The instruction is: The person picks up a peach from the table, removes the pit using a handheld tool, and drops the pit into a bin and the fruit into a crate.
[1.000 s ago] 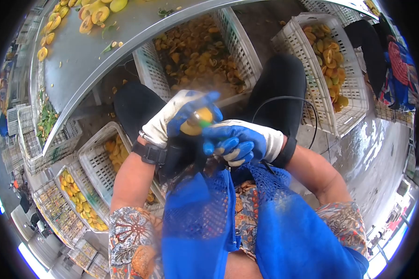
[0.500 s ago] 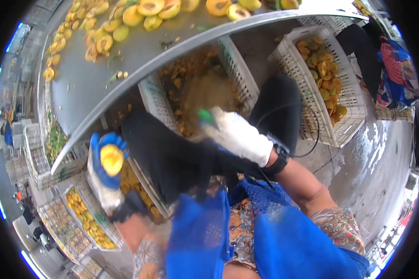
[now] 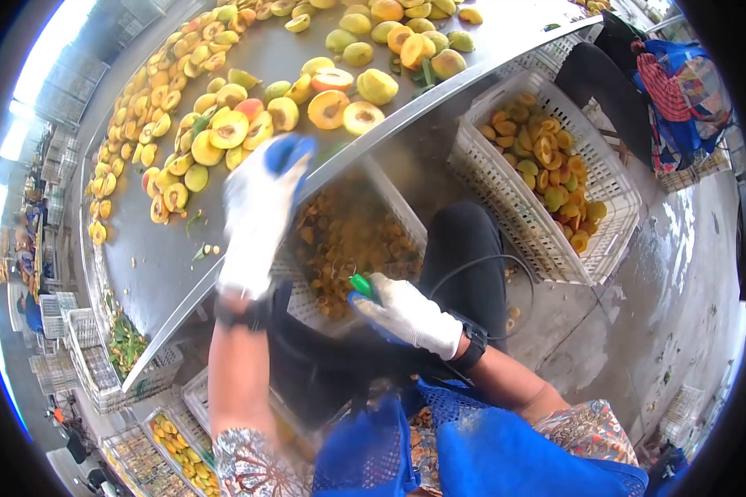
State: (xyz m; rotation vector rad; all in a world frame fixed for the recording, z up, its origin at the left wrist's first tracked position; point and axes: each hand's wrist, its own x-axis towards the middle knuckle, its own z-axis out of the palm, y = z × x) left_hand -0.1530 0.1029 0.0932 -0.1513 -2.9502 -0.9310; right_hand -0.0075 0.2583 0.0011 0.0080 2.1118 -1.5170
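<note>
My left hand (image 3: 264, 203), in a white glove with blue fingertips, reaches over the edge of the metal table (image 3: 174, 265). Its fingers are smeared by motion, and whether they hold anything cannot be made out. Just beyond it lie halved yellow fruits (image 3: 228, 128) with pits showing. My right hand (image 3: 410, 315), gloved in white, is closed round a small tool with a green handle (image 3: 361, 285). That hand is above my lap, beside a crate (image 3: 402, 203) holding fruit pieces (image 3: 327, 240).
At the right stands a white crate (image 3: 518, 219) of halved fruit. The table's metal rim crosses in front of me. A co-worker (image 3: 680, 91) sits at the upper right. More crates (image 3: 99, 369) stand at the left, and a thin black cable loops near my right knee.
My left hand has moved up from beside my leg to the table, and the yellow fruit half no longer shows in it. My right hand is a little lower. The view has shifted.
</note>
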